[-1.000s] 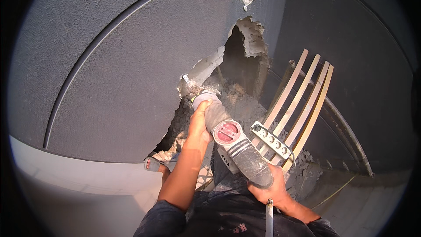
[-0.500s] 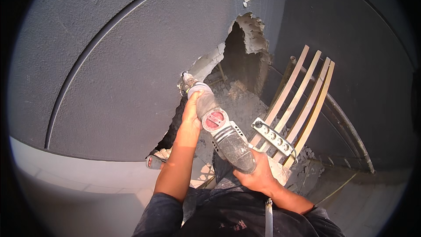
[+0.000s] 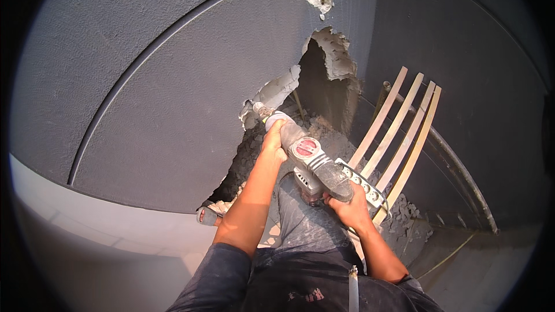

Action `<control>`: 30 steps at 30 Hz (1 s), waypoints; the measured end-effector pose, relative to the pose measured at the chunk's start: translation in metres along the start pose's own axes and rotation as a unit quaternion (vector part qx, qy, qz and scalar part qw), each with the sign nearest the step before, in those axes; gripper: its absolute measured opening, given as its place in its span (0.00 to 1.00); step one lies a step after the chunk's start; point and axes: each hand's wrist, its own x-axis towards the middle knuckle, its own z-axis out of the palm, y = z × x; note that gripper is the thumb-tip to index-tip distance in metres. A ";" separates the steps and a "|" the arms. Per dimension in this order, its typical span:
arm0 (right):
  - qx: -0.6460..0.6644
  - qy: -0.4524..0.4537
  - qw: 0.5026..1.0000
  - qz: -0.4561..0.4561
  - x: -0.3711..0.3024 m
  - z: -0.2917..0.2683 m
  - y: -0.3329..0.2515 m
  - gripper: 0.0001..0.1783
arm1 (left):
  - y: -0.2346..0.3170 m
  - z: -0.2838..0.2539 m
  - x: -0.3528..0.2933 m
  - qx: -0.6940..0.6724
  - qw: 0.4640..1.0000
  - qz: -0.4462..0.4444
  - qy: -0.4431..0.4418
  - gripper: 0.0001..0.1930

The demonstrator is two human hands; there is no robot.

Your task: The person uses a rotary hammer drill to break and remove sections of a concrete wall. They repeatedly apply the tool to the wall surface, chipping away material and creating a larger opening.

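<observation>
A dusty demolition hammer (image 3: 305,148) with a round red control on its body is held slantwise in front of me. My left hand (image 3: 276,138) is closed round its front barrel. At the rear end my right hand (image 3: 349,203) is closed on the handle. The tool's nose reaches the broken edge of the dark grey wall (image 3: 173,104), beside a patch of pale exposed masonry (image 3: 278,88). Whether the bit touches the wall is hidden by the tool itself.
A jagged hole (image 3: 318,75) opens in the wall, with rubble (image 3: 324,126) inside and below. Several wooden slats (image 3: 388,121) lean to the right, a white power strip (image 3: 361,182) across them. A metal pipe (image 3: 462,170) stands behind them. My sandalled foot (image 3: 208,216) is at lower left.
The hammer and both hands have shifted right, and the tool's nose has drawn off slightly from the wall's edge. My trouser leg shows more now. Both hands keep their grip.
</observation>
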 end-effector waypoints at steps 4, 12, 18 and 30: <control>-0.062 -0.054 0.997 0.009 -0.028 -0.015 -0.020 0.26 | -0.010 0.020 -0.047 -0.031 0.999 -0.012 -0.014 0.21; -0.173 -0.132 0.975 0.039 -0.080 -0.055 -0.065 0.32 | -0.055 -0.009 -0.117 -0.064 0.997 -0.026 -0.025 0.19; -0.175 -0.149 0.973 -0.011 -0.110 -0.065 -0.058 0.30 | -0.062 -0.011 -0.169 -0.091 0.995 -0.020 -0.037 0.17; -0.160 -0.172 0.970 -0.066 -0.106 -0.032 -0.051 0.29 | -0.039 -0.038 -0.186 -0.087 0.996 0.020 -0.014 0.21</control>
